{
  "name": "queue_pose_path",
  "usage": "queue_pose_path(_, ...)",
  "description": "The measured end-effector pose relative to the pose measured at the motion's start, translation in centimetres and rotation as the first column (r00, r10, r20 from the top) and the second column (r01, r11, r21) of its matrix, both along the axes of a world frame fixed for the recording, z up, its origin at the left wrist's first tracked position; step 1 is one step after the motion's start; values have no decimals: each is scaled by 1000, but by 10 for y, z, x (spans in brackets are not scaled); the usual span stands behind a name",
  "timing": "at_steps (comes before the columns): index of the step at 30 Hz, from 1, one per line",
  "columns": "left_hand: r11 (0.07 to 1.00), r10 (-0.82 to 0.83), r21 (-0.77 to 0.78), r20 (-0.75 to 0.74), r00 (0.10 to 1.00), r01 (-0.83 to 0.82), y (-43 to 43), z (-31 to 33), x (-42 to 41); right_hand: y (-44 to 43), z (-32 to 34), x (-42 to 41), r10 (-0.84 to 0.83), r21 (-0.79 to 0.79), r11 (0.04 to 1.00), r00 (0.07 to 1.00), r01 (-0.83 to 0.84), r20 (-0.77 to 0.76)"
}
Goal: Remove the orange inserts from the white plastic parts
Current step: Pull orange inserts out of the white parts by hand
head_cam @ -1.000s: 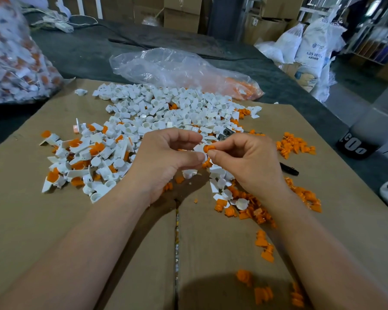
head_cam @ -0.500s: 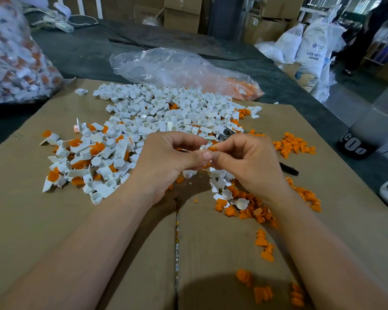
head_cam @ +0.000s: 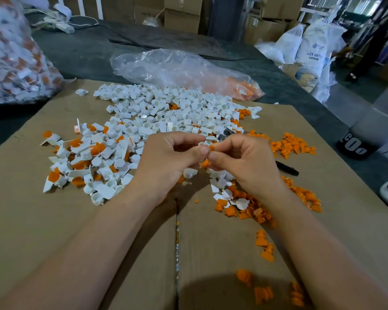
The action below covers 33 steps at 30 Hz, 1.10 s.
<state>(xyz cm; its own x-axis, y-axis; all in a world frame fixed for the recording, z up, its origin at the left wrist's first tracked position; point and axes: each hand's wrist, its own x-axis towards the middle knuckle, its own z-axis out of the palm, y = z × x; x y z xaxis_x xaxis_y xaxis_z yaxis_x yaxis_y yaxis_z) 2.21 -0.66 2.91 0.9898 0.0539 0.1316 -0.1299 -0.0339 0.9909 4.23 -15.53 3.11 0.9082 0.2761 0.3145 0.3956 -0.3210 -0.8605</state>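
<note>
Left hand (head_cam: 166,162): fingers curled, pinching one white plastic part (head_cam: 203,143) above the cardboard sheet (head_cam: 54,220). Right hand (head_cam: 244,164): fingers curled, pinching the orange insert (head_cam: 211,148) at that part's end, apparently seated in it. Pile of white parts (head_cam: 166,113): behind both hands. Loose orange inserts (head_cam: 291,146): right of the hands.

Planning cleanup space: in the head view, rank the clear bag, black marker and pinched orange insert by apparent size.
1. clear bag
2. black marker
3. orange insert, only partly visible in the right hand
</note>
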Motion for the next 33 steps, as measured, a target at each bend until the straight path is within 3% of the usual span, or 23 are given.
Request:
queue_pose_path(7,997,-28,-75,-54,998,24,2,1,2,-1,-2,4,-12,11,1000,1000,12,25)
queue_pose_path(12,992,-12,-125,-94,996,0,3,-1,4,2,-2,1,124,70,990,992,-121,-36)
queue_pose_path(16,987,-39,-156,-78,996,26,3,-1,5,3,-1,1,124,87,989,992,-122,-17)
queue_pose_path(33,992,-86,-104,-129,988,73,5,1,4,0,-2,0,116,68,991,993,-115,-20)
